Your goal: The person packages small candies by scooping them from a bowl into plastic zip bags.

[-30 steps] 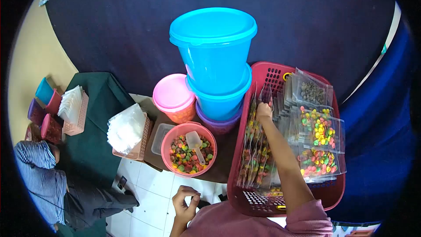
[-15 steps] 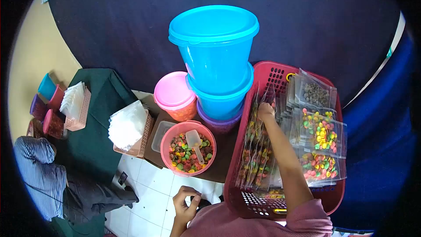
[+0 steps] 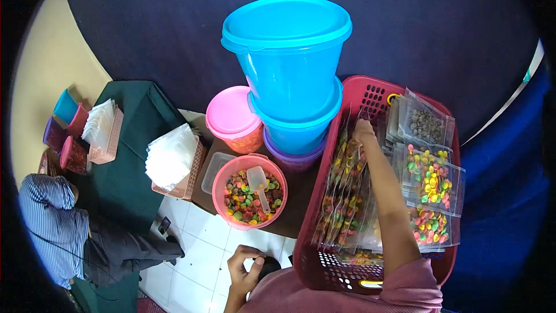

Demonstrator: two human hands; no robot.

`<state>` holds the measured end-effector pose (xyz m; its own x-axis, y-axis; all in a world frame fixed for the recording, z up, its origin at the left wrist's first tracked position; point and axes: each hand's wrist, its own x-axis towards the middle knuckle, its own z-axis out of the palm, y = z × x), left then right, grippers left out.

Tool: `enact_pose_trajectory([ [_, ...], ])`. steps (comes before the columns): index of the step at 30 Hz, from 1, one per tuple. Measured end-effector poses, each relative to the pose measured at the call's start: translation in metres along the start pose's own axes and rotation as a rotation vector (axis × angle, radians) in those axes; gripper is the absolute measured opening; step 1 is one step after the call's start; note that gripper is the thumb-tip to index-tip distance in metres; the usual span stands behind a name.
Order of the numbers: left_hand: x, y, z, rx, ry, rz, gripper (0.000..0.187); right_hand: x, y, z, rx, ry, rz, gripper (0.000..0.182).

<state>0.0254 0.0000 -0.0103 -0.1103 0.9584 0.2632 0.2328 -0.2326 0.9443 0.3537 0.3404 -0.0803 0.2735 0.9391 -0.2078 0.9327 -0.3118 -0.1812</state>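
Note:
My right hand (image 3: 364,131) reaches into the dark red plastic basket (image 3: 302,255), its fingers closed at the top edge of a clear bag of colourful candy (image 3: 351,159). That bag stands upright in a tightly packed row on the basket's left side; the fingertips are partly hidden. Right of my forearm lie flat bags of colourful candy (image 3: 434,182) and a bag of dark pieces (image 3: 427,126). My left hand (image 3: 246,269) hangs low in front of my body, loosely curled, thumb apart from the fingers, with nothing visible in it.
Left of the basket are stacked blue lidded tubs (image 3: 289,75), a pink-lidded tub (image 3: 233,113) and an open pink tub (image 3: 217,203) of candy with a scoop (image 3: 256,179). A holder (image 3: 185,188) contains clear bags. Far left, another person (image 3: 55,226) is beside a green-covered table (image 3: 136,127).
My right hand has shifted slightly up and right within the basket, still at the row of bags. The view has shifted a little. My left hand stays nearly where it was.

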Motion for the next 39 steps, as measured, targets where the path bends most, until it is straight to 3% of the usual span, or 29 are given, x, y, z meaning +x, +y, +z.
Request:
enact_pose_trajectory([
  [2,0.000,0.000,0.002,-0.011,0.004,-0.007,0.006,0.007,0.001,0.016,-0.062,-0.085,-0.008,0.035],
  [4,0.002,0.002,0.004,0.000,0.003,0.001,0.006,-0.007,-0.004,0.030,-0.130,0.064,-0.108,0.034],
  [5,0.003,0.003,0.004,0.007,0.000,0.012,0.006,-0.019,-0.006,0.029,-0.010,0.106,-0.062,0.027],
  [14,0.004,0.001,0.004,0.007,-0.008,0.014,0.005,-0.026,-0.012,0.018,-0.004,0.213,-0.066,0.012],
  [18,0.003,0.000,0.003,0.006,-0.014,-0.015,0.005,-0.019,-0.008,0.023,0.074,0.273,-0.021,0.015],
  [23,0.005,0.001,0.005,0.005,-0.025,0.019,0.005,-0.012,0.001,0.028,-0.018,0.103,-0.073,0.021],
  [27,0.013,0.011,0.014,-0.034,-0.085,0.093,0.006,-0.026,-0.003,0.011,0.093,0.148,-0.025,0.028],
  [29,0.022,0.022,0.024,-0.065,-0.150,0.174,0.008,-0.039,-0.019,-0.002,0.220,0.516,-0.014,0.036],
  [30,0.027,0.026,0.030,-0.080,-0.196,0.226,0.009,-0.040,-0.022,-0.005,0.217,0.520,-0.013,0.036],
  [32,0.036,0.037,0.047,-0.141,-0.331,0.292,0.012,-0.039,-0.028,-0.012,0.304,0.429,-0.067,0.043],
  [33,0.037,0.040,0.056,-0.171,-0.389,0.321,0.012,-0.056,-0.038,-0.031,0.275,0.214,-0.027,0.047],
  [36,0.035,0.047,0.080,-0.180,-0.567,0.382,0.014,-0.029,-0.032,0.005,-0.042,-0.017,-0.206,0.037],
  [39,0.038,0.046,0.084,-0.064,-0.639,0.388,0.015,-0.037,-0.037,0.008,0.096,0.031,-0.013,0.030],
])
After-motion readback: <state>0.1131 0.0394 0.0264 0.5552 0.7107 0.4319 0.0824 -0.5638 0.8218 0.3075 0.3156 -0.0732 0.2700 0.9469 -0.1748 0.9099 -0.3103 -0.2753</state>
